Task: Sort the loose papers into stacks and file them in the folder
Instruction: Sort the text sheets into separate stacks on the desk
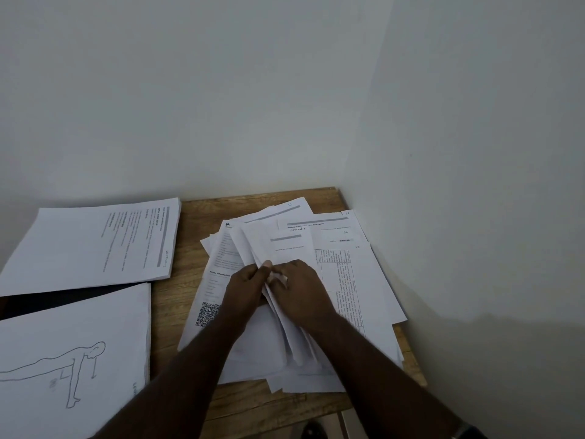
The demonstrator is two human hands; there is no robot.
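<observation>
Wooden surface (177,299) fills a corner between two pale walls. At its right edge lies a loose paper pile (357,280); the left hand (243,289) and right hand (300,293) pinch lifted sheets (275,248) above it. Two sorted stacks, a text-page stack (95,245) and a figure-drawing stack (72,353), lie along the left edge.

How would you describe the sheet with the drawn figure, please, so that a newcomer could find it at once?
Start at the wooden table in the corner of the white walls and look to its near left side, away from the messy pile that both hands are working through. The sheet with the drawn figure tops the stack closest to the person. Unlike the text-covered stack behind it, it bears a line drawing of a body in a push-up pose.
</observation>
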